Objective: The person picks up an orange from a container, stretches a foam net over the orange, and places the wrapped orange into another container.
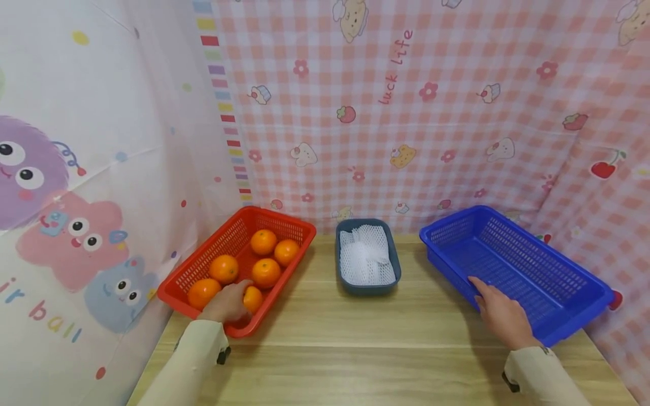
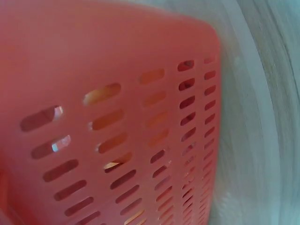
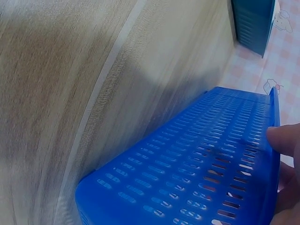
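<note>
My left hand reaches into the near end of the red basket, its fingers curled round the left side of an orange. Several other oranges lie around it in the basket, one just left of the hand. In the left wrist view the red basket's slotted wall fills most of the picture and hides the hand. My right hand rests over the near-left rim of the blue basket, fingers loosely extended. A fingertip lies on that rim in the right wrist view.
Between the two baskets, at the back of the wooden table, stands a small dark teal tray holding white mesh netting. A pink checked cloth hangs behind, and a white printed cloth at the left.
</note>
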A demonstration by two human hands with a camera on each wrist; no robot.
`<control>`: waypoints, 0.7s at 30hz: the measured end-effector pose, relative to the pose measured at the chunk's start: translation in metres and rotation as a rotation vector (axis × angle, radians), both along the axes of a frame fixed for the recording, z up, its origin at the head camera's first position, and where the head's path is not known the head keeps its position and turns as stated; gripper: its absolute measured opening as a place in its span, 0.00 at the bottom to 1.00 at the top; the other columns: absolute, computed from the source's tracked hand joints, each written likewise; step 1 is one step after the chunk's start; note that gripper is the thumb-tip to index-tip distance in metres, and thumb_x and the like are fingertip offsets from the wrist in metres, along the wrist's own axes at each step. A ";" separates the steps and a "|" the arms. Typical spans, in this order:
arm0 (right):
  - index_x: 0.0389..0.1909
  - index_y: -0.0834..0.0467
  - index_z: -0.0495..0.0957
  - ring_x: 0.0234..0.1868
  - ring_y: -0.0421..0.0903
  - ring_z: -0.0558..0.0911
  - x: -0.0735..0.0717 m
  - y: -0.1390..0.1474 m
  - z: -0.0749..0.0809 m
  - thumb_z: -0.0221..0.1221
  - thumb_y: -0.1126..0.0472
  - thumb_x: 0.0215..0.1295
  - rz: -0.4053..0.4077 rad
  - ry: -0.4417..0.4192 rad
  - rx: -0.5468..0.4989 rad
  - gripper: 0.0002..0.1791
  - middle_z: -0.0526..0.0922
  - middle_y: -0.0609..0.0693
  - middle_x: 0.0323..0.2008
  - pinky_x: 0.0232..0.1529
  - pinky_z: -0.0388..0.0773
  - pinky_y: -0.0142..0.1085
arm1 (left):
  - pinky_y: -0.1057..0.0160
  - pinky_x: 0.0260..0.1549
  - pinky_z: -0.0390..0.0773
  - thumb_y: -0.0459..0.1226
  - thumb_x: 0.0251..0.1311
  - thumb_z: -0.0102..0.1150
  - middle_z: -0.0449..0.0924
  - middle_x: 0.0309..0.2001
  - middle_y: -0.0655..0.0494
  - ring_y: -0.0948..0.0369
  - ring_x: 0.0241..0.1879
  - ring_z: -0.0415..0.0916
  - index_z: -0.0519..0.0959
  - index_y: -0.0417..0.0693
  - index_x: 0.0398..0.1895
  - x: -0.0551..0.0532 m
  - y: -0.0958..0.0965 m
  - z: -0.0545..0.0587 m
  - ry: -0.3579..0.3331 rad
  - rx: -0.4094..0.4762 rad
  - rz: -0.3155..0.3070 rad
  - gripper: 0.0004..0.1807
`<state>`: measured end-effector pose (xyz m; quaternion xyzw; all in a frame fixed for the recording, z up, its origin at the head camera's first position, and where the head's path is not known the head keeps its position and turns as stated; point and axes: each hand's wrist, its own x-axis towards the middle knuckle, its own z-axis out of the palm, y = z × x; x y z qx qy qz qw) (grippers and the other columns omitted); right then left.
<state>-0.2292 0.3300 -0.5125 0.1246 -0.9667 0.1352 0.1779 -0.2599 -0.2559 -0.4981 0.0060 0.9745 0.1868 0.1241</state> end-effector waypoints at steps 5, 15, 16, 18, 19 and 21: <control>0.63 0.63 0.68 0.21 0.52 0.76 -0.001 0.000 0.000 0.58 0.68 0.65 -0.010 -0.018 0.000 0.25 0.81 0.67 0.41 0.16 0.69 0.46 | 0.41 0.47 0.75 0.37 0.45 0.72 0.74 0.53 0.42 0.47 0.43 0.73 0.65 0.44 0.66 0.000 0.002 0.002 0.056 0.035 0.051 0.42; 0.64 0.63 0.67 0.19 0.50 0.74 0.000 0.000 0.003 0.56 0.67 0.67 -0.029 -0.065 -0.001 0.24 0.80 0.68 0.44 0.15 0.68 0.44 | 0.35 0.55 0.66 0.43 0.45 0.75 0.61 0.62 0.36 0.40 0.56 0.65 0.62 0.47 0.69 -0.002 0.010 0.006 0.254 0.261 0.158 0.46; 0.64 0.63 0.68 0.19 0.49 0.74 0.000 -0.001 0.003 0.56 0.67 0.67 -0.028 -0.063 -0.001 0.24 0.80 0.68 0.44 0.15 0.67 0.43 | 0.35 0.56 0.64 0.43 0.46 0.75 0.60 0.63 0.36 0.41 0.57 0.64 0.62 0.48 0.69 -0.001 0.012 0.007 0.276 0.288 0.168 0.46; 0.64 0.63 0.68 0.16 0.47 0.71 0.001 -0.001 0.003 0.56 0.67 0.67 -0.022 -0.062 -0.007 0.25 0.81 0.68 0.43 0.13 0.65 0.41 | 0.36 0.57 0.64 0.43 0.46 0.75 0.60 0.63 0.37 0.41 0.57 0.63 0.61 0.49 0.70 0.001 0.019 0.010 0.314 0.339 0.188 0.47; 0.64 0.63 0.68 0.16 0.46 0.71 0.001 -0.002 0.003 0.57 0.67 0.67 -0.018 -0.058 -0.008 0.25 0.81 0.68 0.43 0.13 0.64 0.40 | 0.37 0.57 0.64 0.43 0.46 0.75 0.60 0.62 0.37 0.42 0.57 0.62 0.61 0.49 0.70 0.002 0.023 0.011 0.333 0.364 0.196 0.47; 0.64 0.63 0.68 0.15 0.44 0.69 0.002 -0.002 0.002 0.57 0.68 0.66 -0.013 -0.048 -0.009 0.25 0.81 0.67 0.42 0.13 0.63 0.39 | 0.39 0.57 0.64 0.42 0.45 0.75 0.61 0.61 0.39 0.44 0.56 0.62 0.61 0.50 0.70 0.002 0.031 0.013 0.366 0.403 0.203 0.47</control>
